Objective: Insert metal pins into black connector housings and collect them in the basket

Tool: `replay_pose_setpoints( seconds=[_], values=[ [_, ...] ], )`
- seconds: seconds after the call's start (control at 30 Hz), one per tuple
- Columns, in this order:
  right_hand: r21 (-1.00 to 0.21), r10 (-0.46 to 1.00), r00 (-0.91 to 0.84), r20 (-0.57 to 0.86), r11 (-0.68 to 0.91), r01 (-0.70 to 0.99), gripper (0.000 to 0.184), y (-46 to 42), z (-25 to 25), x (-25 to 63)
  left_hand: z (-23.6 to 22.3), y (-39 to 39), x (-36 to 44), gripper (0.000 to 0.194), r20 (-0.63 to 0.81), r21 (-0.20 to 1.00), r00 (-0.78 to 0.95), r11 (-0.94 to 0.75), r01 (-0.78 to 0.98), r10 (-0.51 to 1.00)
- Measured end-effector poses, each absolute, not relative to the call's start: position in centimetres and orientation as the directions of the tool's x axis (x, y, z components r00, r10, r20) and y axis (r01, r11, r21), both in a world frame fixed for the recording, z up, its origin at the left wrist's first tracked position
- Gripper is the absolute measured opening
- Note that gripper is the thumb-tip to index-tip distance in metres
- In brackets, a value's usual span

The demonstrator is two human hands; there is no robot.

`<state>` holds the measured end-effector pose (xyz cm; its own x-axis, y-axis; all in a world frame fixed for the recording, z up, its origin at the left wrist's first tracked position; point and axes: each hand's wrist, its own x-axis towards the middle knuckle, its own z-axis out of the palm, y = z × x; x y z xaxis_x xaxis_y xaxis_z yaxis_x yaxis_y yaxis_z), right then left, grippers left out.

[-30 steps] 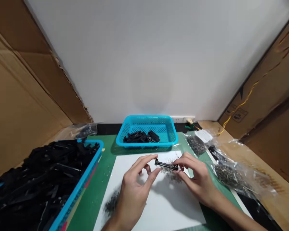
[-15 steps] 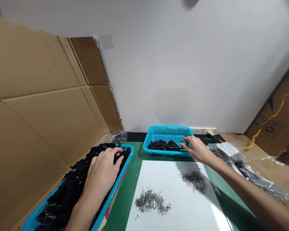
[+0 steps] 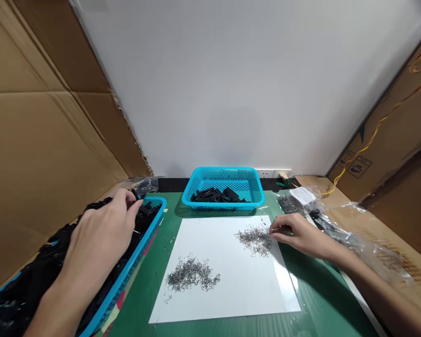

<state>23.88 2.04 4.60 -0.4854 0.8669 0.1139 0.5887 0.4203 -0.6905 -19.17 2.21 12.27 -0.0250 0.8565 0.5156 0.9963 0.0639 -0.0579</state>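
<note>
**Both hands down at the parts, one in the tray, one at the wire clips**

My right hand (image 3: 300, 234) lies low over the edge of the white sheet (image 3: 224, 281), thumb and forefinger pinched together at the rim of the far pile of wire clips (image 3: 255, 238); the fingertips (image 3: 272, 230) touch the pile at its 3 o'clock side, and whether a clip is actually caught between them I cannot tell, it is too small to see. My left hand (image 3: 101, 229) is curled palm-down in the big blue tray (image 3: 140, 252) at my 9 o'clock, fingers bent into the heap of black plastic parts (image 3: 28, 281) at the tray's far end; they press on the parts, but if they have closed on one is hidden under the hand.

Outward from there: a second pile of wire clips (image 3: 191, 276) lies on the sheet nearer to me, toward 7 o'clock of the first and well apart from it. The sheet rests on a green mat (image 3: 168, 224). At 12 o'clock, just beyond the sheet, stands a small blue basket (image 3: 252, 194) with a few black parts in it (image 3: 215, 195). At 2 o'clock of my right hand lie clear plastic bags (image 3: 358, 245) of more clips. Cardboard (image 3: 38, 140) stands at 9 o'clock, a white wall (image 3: 214, 93) straight ahead
</note>
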Motion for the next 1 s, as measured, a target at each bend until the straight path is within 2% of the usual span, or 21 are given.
replay_pose_setpoints(
  seconds=[0.07,0.17,0.27,0.33,0.47,0.63,0.73,0.87,1.0],
  values=[
    [-0.724,0.89,-0.448,0.079,0.361,0.588,0.016,1.4,3.4,24.5,12.8,2.1,-18.0,0.017,0.54,0.072,-0.063,0.028,0.997,0.839],
    [-0.746,0.924,-0.377,0.059,0.292,0.599,0.016,0.9,2.4,24.5,12.7,2.4,-15.1,0.015,0.549,0.356,-0.029,-0.202,0.912,0.835],
    [-0.743,0.943,-0.328,0.062,0.263,0.616,0.017,0.7,2.1,23.9,11.5,2.9,-11.4,0.013,0.564,0.625,0.108,-0.509,0.593,0.819],
    [-0.745,0.945,-0.322,0.055,0.254,0.616,0.015,0.8,2.0,23.5,10.2,3.2,-9.1,0.009,0.57,0.721,0.125,-0.568,0.398,0.812],
    [-0.755,0.935,-0.354,0.013,0.241,0.61,0.013,0.9,1.8,23.5,6.9,3.0,-5.7,0.009,0.485,0.824,0.164,-0.512,0.242,0.859],
    [-0.786,0.931,-0.364,-0.017,0.213,0.58,0.014,0.7,2.0,24.1,3.9,0.9,-3.5,0.018,0.228,0.924,0.334,-0.312,0.223,0.915],
    [-0.853,0.928,-0.369,0.054,0.235,0.465,0.017,0.1,2.6,24.1,3.7,-0.4,-2.9,0.025,0.132,0.942,0.429,-0.247,0.226,0.894],
    [-0.882,0.923,-0.352,0.156,0.29,0.37,0.017,-0.5,3.0,23.6,4.2,-1.1,-2.7,0.027,0.064,0.957,0.481,-0.191,0.219,0.874],
    [-0.818,0.911,-0.395,0.122,0.318,0.479,0.014,-0.5,2.2,23.4,4.0,-1.2,-2.8,0.026,0.071,0.953,0.485,-0.203,0.225,0.872]
  ],
)
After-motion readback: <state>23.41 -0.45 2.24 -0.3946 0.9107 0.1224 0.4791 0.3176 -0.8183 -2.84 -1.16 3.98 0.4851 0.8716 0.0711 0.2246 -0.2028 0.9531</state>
